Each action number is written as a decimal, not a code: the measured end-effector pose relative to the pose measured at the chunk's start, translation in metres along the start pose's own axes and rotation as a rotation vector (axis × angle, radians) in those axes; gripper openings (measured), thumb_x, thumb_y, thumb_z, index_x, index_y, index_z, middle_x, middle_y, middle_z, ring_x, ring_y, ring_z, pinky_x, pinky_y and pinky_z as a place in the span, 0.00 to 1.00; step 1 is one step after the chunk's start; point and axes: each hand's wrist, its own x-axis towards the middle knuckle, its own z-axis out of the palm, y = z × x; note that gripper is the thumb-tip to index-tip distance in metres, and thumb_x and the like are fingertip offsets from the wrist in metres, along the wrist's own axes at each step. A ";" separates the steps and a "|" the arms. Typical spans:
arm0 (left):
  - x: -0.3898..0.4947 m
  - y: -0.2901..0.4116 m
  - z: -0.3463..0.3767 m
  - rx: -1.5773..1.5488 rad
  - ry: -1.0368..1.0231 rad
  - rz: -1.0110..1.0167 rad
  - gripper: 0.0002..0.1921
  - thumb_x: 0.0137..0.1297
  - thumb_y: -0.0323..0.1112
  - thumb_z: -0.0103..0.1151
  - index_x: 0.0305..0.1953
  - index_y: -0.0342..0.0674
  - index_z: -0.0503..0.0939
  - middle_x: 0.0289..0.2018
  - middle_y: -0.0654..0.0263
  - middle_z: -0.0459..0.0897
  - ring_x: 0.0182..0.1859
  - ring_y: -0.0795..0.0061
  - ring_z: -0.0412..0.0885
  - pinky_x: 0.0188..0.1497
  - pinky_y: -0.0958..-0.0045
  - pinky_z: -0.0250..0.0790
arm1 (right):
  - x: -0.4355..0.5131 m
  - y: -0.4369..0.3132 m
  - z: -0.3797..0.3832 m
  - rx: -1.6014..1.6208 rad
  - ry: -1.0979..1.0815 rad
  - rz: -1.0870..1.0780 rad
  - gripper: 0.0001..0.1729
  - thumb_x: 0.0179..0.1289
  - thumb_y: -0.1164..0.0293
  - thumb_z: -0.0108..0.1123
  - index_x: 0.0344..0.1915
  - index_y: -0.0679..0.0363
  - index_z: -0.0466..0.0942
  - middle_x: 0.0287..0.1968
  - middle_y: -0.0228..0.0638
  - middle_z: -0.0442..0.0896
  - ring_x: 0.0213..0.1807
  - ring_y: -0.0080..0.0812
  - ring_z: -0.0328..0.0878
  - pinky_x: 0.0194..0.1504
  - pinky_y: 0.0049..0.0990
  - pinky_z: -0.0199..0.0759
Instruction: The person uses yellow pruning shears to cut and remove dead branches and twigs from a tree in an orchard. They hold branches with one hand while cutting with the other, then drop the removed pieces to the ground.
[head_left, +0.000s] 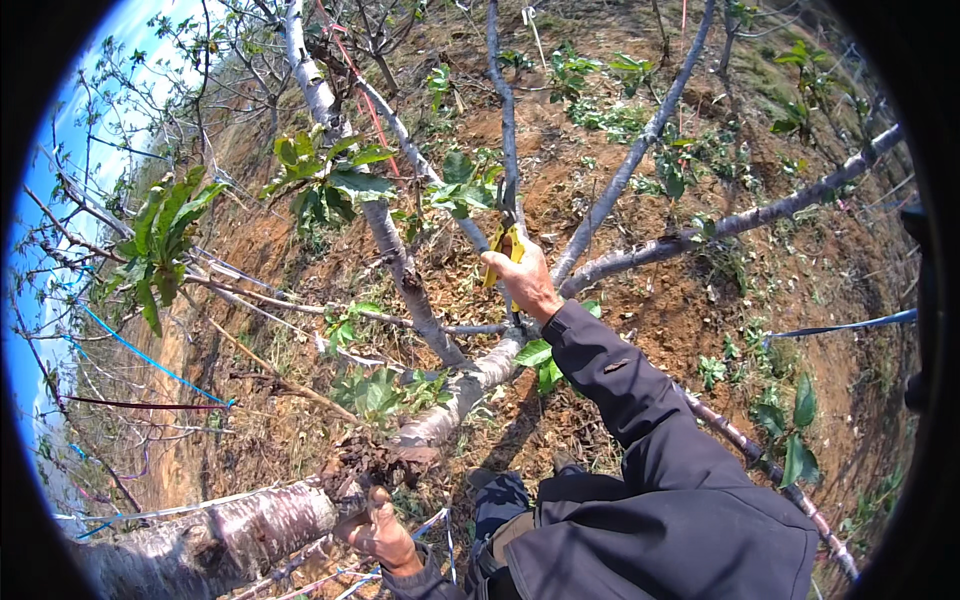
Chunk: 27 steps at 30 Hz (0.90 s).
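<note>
My right hand (527, 280) is closed around a yellow-handled hand tool (507, 241), partly covered by the fingers. The tool lies along the base of a slim grey upright branch (507, 127), near the fork of a pale-barked limb (491, 367). Its working end is too small to make out. Lower down, my left hand (386, 534) grips the thick tree trunk (225, 540), thumb up and some fingers hidden behind the wood. Dark, crumbly, rough bark (371, 461) sits just above that thumb.
Bare limbs spread outward, including a thick right-hand branch (720, 225) and a left upright limb (397, 255). Blue cord (150, 352), a red ribbon (367, 105) and a blue strap (840, 326) stretch among them. Dry, leaf-strewn sloping soil (675, 322) lies below.
</note>
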 end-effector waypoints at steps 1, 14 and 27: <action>0.001 0.000 0.000 0.061 0.011 0.024 0.19 0.64 0.36 0.73 0.34 0.32 0.71 0.27 0.62 0.76 0.30 0.69 0.78 0.33 0.66 0.72 | -0.004 -0.008 0.002 0.049 -0.098 -0.055 0.13 0.67 0.67 0.66 0.43 0.64 0.76 0.34 0.31 0.82 0.35 0.24 0.78 0.42 0.28 0.75; 0.010 -0.007 -0.003 0.241 -0.071 0.221 0.18 0.68 0.39 0.72 0.41 0.24 0.84 0.36 0.53 0.84 0.37 0.58 0.83 0.39 0.57 0.73 | -0.004 -0.045 0.049 -0.035 -0.260 0.007 0.13 0.62 0.65 0.63 0.40 0.64 0.75 0.30 0.34 0.80 0.33 0.28 0.77 0.37 0.33 0.74; 0.012 -0.018 -0.009 0.353 -0.142 0.032 0.27 0.68 0.30 0.69 0.64 0.29 0.73 0.54 0.54 0.87 0.53 0.66 0.85 0.52 0.67 0.79 | -0.147 -0.013 0.042 0.573 -0.092 0.556 0.12 0.74 0.72 0.57 0.51 0.65 0.69 0.42 0.44 0.85 0.38 0.39 0.89 0.39 0.38 0.88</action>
